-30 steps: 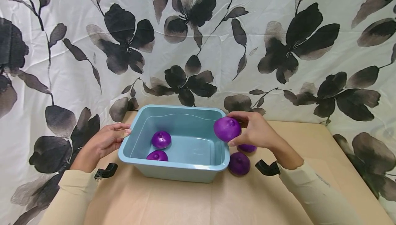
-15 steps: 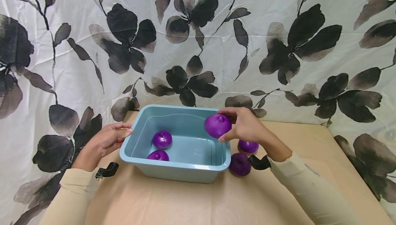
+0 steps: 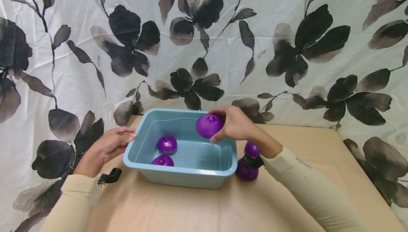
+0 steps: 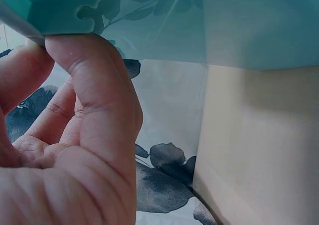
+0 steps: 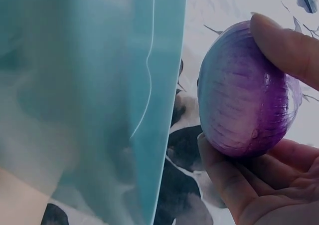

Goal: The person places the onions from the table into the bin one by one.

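With the left hand [image 3: 111, 142] we pinch the blue tub [image 3: 178, 178] at its left rim; this grip should steady it. With the right hand [image 3: 237, 123] we pinch a purple onion [image 3: 208, 126] between thumb and fingers, held over the tub. To place it well, we should lower it right of the two onions [image 3: 166, 144] inside and release only at the bottom.

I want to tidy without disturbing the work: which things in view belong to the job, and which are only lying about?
Belong to the job:
blue bin, its rim pinched by the left hand
purple onion in the right hand
two onions inside the bin
two onions beside the bin, probably

Just around:
floral cloth behind
table underneath
black devices on the wrists
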Available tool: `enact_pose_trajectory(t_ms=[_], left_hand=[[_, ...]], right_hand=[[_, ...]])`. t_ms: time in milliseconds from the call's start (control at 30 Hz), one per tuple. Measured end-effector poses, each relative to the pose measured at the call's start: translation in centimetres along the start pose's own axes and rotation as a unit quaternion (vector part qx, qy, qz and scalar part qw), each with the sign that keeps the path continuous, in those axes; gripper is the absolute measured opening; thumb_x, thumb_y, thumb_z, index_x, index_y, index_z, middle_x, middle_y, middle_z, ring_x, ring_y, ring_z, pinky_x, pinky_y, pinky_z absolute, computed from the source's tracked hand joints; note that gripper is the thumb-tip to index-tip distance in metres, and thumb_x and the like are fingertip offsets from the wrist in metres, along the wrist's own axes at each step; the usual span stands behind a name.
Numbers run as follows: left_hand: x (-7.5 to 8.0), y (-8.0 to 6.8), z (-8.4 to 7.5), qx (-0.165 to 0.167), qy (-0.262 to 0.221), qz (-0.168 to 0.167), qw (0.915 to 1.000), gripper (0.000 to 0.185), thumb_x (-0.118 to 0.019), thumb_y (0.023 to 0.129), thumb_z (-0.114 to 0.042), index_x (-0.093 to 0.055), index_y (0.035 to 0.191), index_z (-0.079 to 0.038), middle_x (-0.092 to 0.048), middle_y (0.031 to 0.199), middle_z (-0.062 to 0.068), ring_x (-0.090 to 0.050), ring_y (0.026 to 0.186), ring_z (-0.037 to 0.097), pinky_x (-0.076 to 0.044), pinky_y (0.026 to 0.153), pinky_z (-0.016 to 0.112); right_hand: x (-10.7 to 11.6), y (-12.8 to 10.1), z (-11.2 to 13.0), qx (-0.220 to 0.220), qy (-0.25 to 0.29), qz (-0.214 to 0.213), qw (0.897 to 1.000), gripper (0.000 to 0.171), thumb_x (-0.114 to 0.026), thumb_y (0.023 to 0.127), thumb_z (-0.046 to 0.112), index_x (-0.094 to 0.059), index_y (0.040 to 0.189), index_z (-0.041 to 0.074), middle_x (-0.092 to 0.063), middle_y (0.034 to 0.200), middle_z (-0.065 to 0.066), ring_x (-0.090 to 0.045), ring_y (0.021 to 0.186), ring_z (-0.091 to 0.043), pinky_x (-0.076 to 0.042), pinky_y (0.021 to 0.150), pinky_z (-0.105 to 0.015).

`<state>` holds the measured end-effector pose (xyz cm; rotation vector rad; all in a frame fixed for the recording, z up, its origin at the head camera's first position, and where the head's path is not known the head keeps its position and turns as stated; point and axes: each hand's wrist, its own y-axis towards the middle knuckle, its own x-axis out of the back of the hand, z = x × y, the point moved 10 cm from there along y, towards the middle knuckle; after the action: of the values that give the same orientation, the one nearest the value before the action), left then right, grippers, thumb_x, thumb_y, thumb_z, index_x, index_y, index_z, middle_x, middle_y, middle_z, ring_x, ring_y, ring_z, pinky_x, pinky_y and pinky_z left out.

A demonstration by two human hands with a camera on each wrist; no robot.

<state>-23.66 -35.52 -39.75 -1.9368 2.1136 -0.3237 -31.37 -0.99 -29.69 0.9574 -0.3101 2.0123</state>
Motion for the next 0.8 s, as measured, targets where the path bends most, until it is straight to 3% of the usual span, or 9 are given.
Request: enact_pose_trajectory(t_ms=[333,800], left_hand=[[0.2,0.0,-0.1,0.001,0.005,-0.001,1.0000,0.016,-0.065,0.102,-0.009,-0.072,0.103,-0.024,-0.075,0.094,-0.006,-0.074,0.083,0.008,-0.063,0.078,0.026],[0.1,0.2,0.0,0.003,0.012,0.003,0.9999,0.016,-0.064,0.102,-0.008,-0.072,0.106,-0.022,-0.075,0.094,-0.006,-0.073,0.083,0.008,-0.063,0.078,0.026]], right_hand=[[-1.4,2.3,1.5,-0.013,0.015,0.017,1.000,0.081,-0.100,0.059,0.022,-0.066,0.131,0.009,-0.073,0.121,-0.007,-0.069,0.108,-0.024,-0.059,0.093,-0.041],[-4.2,5.4,1.1,-0.046,-0.029,0.012,0.998,0.082,-0.101,0.059,0.027,-0.065,0.131,0.007,-0.073,0.121,-0.009,-0.068,0.109,-0.026,-0.058,0.095,-0.043]])
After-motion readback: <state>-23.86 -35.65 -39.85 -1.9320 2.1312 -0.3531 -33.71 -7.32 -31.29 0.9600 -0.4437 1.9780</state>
